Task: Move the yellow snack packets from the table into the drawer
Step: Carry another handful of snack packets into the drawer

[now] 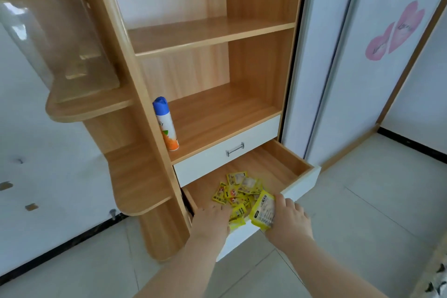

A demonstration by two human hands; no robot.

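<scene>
The lower drawer (300,168) of a wooden cabinet stands pulled out, its inside wooden and its front white. Several small yellow snack packets (238,189) lie in a loose pile on its floor. My right hand (289,219) holds a larger yellow packet (262,211) over the drawer's front edge. My left hand (211,219) reaches into the drawer's near left part with small yellow packets (238,215) at its fingers; whether it grips them is hidden by the back of the hand.
A shut white drawer (227,150) with a metal handle sits above the open one. A spray can (167,126) with a blue cap stands on the shelf above. White sliding doors (362,68) with pink heart stickers are at right. Pale floor tiles (362,213) surround the cabinet.
</scene>
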